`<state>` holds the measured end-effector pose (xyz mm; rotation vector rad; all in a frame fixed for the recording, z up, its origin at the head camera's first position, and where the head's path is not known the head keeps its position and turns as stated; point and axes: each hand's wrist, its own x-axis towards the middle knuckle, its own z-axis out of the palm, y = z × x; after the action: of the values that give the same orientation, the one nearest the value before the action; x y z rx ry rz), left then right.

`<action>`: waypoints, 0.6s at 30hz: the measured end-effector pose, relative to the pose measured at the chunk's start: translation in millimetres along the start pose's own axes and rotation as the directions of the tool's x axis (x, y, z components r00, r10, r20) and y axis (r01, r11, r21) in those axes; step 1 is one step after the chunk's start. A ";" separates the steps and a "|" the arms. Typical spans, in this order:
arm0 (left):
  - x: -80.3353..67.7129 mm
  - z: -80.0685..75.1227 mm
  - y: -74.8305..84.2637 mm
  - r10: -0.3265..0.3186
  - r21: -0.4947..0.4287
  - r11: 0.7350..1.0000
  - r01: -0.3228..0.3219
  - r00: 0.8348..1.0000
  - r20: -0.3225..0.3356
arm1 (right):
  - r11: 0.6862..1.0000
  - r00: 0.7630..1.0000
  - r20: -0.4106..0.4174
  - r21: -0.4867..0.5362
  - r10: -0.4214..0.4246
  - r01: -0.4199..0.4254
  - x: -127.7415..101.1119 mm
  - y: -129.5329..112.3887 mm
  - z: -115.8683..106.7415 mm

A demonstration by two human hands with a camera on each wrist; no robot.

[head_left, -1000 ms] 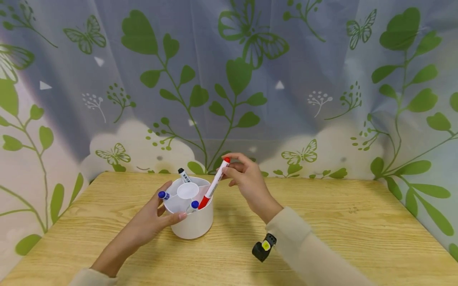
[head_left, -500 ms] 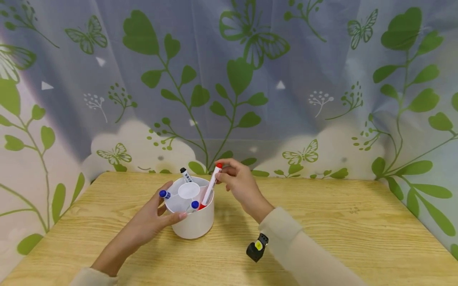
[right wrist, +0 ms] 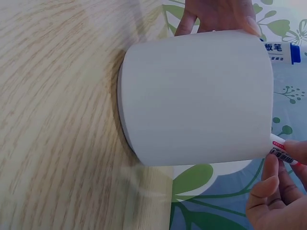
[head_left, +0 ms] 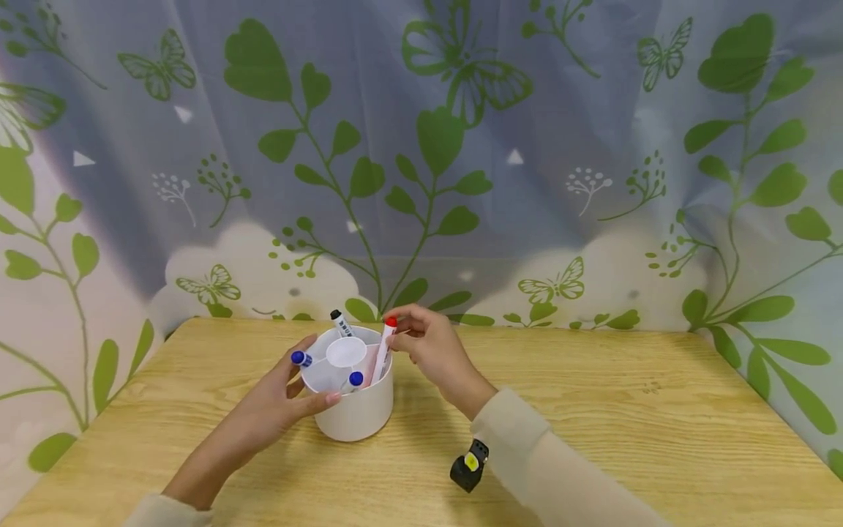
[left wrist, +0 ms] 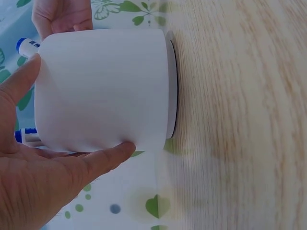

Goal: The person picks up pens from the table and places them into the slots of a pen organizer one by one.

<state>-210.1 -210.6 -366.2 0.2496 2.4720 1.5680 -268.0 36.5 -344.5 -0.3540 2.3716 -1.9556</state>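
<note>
A round white pen holder with dividers and a central disc stands upright on the table. My left hand grips its left side, thumb near the front rim; the left wrist view shows fingers along the holder's wall. My right hand pinches a white marker with a red cap end near its top. The marker's lower part is inside the right-hand compartment, leaning slightly right; in the right wrist view only the top of the red marker shows beyond the rim. A black-capped marker leans at the back.
Two blue-capped markers stand in other compartments, one at the left and one at the front. The wooden table meets a leaf-patterned curtain at its back edge. A black wrist camera hangs below the right sleeve.
My right hand has moved down and left, lowering the red marker deeper into the right compartment. The left hand and the pen holder have stayed in place.
</note>
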 end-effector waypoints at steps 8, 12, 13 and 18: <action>0.0 -0.2 0.7 -0.007 -0.008 1.000 0.007 1.000 0.002 | 0.995 0.999 -0.007 -0.089 -0.053 0.052 -1.6 4.3 2.1; 0.3 0.5 1.4 -0.002 -0.004 1.000 0.002 1.000 0.001 | 0.993 0.998 -0.017 -0.104 -0.053 0.051 -2.9 4.9 2.0; 0.2 0.5 1.4 -0.001 -0.004 1.000 0.001 1.000 0.002 | 0.993 0.999 -0.020 -0.107 -0.050 0.048 -3.1 5.1 2.0; -0.9 0.5 0.9 0.006 0.008 1.000 -0.006 1.000 0.000 | 0.991 0.999 -0.004 -0.120 -0.053 0.052 -5.2 7.3 0.2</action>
<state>-209.0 -210.1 -365.5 0.2592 2.4803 1.5607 -263.9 38.7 -352.2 -0.4205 2.5167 -1.8421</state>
